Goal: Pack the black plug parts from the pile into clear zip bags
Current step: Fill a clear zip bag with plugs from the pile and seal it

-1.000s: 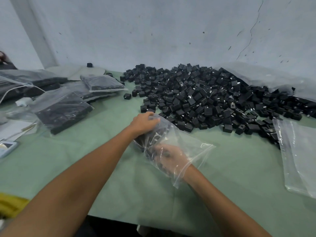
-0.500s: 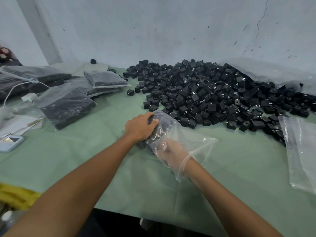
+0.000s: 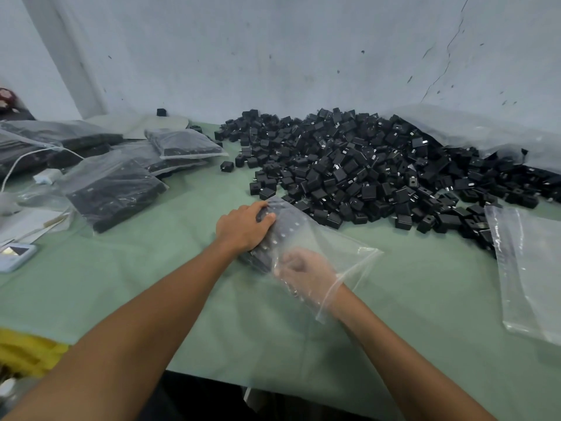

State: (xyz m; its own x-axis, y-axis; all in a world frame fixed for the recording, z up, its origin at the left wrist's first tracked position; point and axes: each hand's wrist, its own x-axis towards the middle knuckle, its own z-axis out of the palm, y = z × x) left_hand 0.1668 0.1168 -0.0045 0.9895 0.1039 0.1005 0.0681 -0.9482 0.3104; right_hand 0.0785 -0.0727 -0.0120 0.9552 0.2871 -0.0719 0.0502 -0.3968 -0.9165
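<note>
Arranging the black plug parts (image 3: 274,235) in flat rows inside the clear zip bag (image 3: 352,258) looks to be the step in hand. The bag lies on the green bench (image 3: 151,284) just in front of the pile (image 3: 364,171), with its mouth toward the person. The left hand (image 3: 243,227) rests on the far, packed end from outside, fingers curled over the film and the parts beneath. The right hand (image 3: 305,273) is inside the bag up to the wrist. Through the hazy film I cannot tell whether its fingers hold a part or merely push.

To do this well, the left hand should pin the packed rows flat so they do not tumble. The right should slide each new part snug against the last, all facing one way, leaving the zip strip free to close. Filled bags (image 3: 112,189) lie at the left and spare empty bags (image 3: 528,268) at the right.
</note>
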